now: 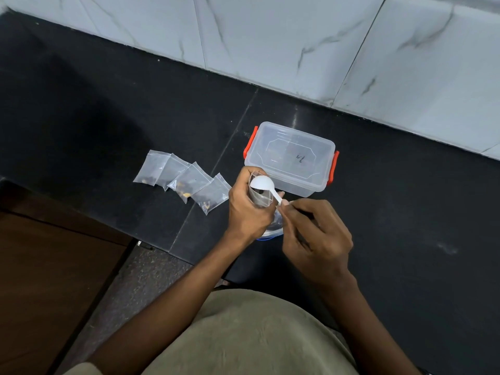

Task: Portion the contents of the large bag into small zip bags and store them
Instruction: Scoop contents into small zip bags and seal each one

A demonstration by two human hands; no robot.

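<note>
Centrally, the left hand (247, 209) grips a small zip bag (259, 197) upright. The right hand (315, 234) pinches a white scoop (263, 184) over its mouth.

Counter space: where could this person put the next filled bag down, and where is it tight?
Bare black counter lies behind the four filled bags, and more right of the lidded container. It is crowded where the left hand holds the small bag and the right hand holds the spoon.
</note>
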